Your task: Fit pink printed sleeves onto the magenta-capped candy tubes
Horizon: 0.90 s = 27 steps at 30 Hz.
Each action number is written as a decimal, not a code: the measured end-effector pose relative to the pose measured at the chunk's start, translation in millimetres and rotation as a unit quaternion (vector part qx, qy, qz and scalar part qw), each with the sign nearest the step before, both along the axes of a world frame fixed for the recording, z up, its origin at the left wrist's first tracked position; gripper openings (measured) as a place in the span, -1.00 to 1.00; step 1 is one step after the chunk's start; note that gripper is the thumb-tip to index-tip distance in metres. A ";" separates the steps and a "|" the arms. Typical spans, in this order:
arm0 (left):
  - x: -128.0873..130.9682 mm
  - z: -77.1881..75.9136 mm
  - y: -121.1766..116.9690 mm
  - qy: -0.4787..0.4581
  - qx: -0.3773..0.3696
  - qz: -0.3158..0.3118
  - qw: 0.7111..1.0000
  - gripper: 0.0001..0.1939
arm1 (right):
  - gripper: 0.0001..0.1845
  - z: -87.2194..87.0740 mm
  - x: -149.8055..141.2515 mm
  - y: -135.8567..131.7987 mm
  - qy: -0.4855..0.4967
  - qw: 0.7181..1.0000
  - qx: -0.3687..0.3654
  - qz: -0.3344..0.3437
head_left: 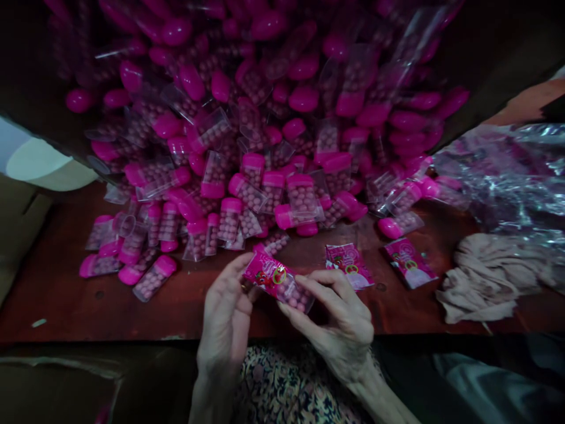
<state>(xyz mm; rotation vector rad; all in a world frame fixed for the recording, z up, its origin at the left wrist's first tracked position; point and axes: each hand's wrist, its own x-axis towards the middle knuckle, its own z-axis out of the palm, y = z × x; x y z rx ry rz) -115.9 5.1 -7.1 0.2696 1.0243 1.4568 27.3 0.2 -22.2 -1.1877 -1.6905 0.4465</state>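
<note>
A clear candy container [293,294] of pink balls, with a printed pink label sleeve [272,274] over its upper part, is held slanting between my hands above the table's front edge. My left hand [229,306] grips its left, upper end. On its right, lower end the fingers and thumb of my right hand [338,315] are closed. Just beyond my right hand lies a stack of flat printed labels [351,265], partly covered by the fingers. Another label stack [409,262] rests farther right.
A large heap of pink-capped candy containers [265,188] fills the back and spreads left on the reddish wooden table [176,312]. At right are a crumpled beige cloth [485,274] and shiny clear plastic wrap [516,182]. A cardboard box [20,224] stands at left.
</note>
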 end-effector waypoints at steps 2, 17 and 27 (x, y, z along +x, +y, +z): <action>9.7 -0.1 -3.8 -0.009 -0.029 -0.036 0.999 -0.68 | -0.62 -0.7 -0.2 -0.4 -0.008 1.000 0.000 0.008; 22.3 4.8 -9.2 -0.044 -0.076 -0.073 0.994 -0.85 | -0.54 1.7 10.8 -0.9 0.069 0.990 -0.092 0.082; 24.8 3.3 -11.0 -0.018 -0.050 -0.144 0.988 -0.84 | -0.78 4.4 10.8 -0.2 0.055 0.994 -0.054 0.077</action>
